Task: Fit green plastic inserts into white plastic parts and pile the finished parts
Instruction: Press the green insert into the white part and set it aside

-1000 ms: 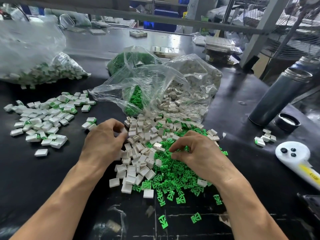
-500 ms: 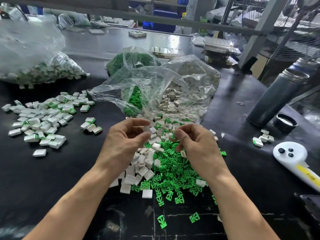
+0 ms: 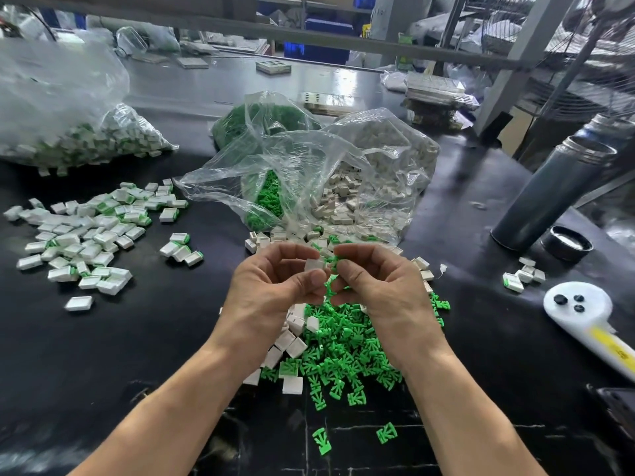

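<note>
Two hands raised over heap: left hand (image 3: 275, 286) fingers pinch white part (image 3: 314, 264); right hand (image 3: 381, 286) fingers pinch green insert (image 3: 335, 261).

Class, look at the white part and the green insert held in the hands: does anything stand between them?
Nothing visible does. The left hand holds the white part and the right hand pinches the green insert right beside it.

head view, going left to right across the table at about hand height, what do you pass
pile of finished parts → small cluster of finished parts → left hand holding a white part → right hand pinching a green insert → few finished parts → white handheld device
</note>
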### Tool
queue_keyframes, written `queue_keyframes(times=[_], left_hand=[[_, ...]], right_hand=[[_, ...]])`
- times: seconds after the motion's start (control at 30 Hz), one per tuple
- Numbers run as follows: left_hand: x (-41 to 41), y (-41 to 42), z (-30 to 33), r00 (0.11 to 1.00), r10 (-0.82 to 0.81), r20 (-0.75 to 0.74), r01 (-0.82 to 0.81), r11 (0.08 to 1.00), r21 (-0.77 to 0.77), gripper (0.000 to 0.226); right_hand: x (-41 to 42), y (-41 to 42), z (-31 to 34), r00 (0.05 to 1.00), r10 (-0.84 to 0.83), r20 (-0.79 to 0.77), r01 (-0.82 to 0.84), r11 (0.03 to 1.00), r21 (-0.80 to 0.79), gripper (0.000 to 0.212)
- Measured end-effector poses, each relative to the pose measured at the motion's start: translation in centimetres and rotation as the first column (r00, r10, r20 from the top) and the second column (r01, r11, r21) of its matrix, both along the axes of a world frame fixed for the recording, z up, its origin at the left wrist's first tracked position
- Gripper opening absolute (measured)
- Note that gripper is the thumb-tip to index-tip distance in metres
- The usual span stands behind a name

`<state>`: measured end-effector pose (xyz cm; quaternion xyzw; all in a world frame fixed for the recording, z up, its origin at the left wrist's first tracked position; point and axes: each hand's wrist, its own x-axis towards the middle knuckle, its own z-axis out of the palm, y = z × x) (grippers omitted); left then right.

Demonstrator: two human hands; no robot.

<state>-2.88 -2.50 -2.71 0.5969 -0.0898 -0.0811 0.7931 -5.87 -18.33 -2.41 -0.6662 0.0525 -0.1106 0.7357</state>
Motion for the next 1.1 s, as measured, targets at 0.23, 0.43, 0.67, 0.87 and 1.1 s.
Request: queue_keyframes(times=[0.23, 0.43, 0.67, 0.87, 1.1], left_hand=[[-0.2, 0.0, 0.4, 0.999, -0.018, -0.050, 0.012, 0.991, -0.131, 0.041], [-0.2, 0.1, 0.5, 0.998, -0.014, -0.059, 0.007, 0.993, -0.122, 0.033], [-0.4, 0.2, 0.7, 0.998, 0.005, -0.070, -0.010, 0.997, -0.077, 0.030], [-0.4, 0.2, 0.7, 0.997, 0.024, -0.077, -0.029, 0.998, -0.060, 0.020], [-0.2, 0.4, 0.5, 0.997, -0.031, -0.072, 0.030, 0.999, -0.012, 0.016]], right_hand=[[-0.2, -0.3, 0.0, 0.998, -0.014, 0.066, 0.014, 1.000, -0.001, 0.015], [-0.7, 0.4, 0.3, 0.983, 0.056, 0.174, -0.031, 0.989, -0.145, 0.028], [-0.9, 0.7, 0.2, 0.979, 0.028, 0.204, 0.013, 0.981, -0.195, 0.021], [-0.9, 0.9, 0.1, 0.975, 0.014, 0.223, 0.049, 0.961, -0.274, 0.016], [-0.9, 0.6, 0.2, 0.981, -0.018, 0.195, 0.081, 0.943, -0.322, 0.016]])
